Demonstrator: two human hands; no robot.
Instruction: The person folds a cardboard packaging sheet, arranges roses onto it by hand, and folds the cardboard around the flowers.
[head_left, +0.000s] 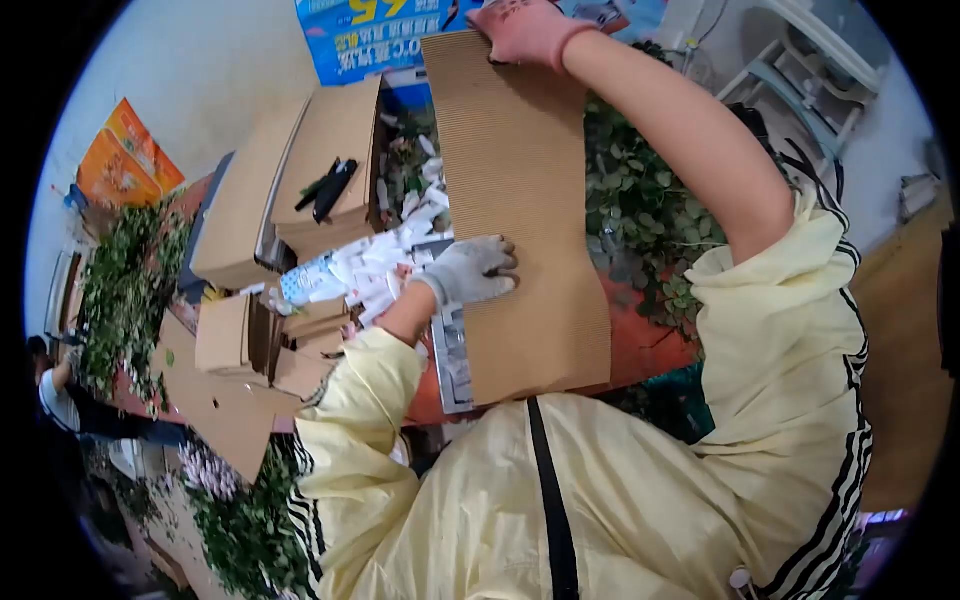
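Observation:
A long sheet of corrugated cardboard (520, 200) lies lengthwise in front of me on the red table (640, 340). My left hand (470, 270), in a grey-white glove, rests flat on the sheet's left side with its fingers spread. At the far end, my right hand (525, 30) wears a pink glove; its fingers bend over the sheet's top edge and grip it. Under the sheet's lower left side a grey metal-looking frame (452, 360) shows in part. Crumpled white wrappers (380, 265) lie left of my left hand.
Cardboard stacks (335, 150) stand at the left, one with black tools (328, 190) on top. Leafy stems (650, 200) lie right of the sheet, with more greenery (130, 270) far left. Another person (62, 395) is at the left edge. A white stool (800, 80) stands upper right.

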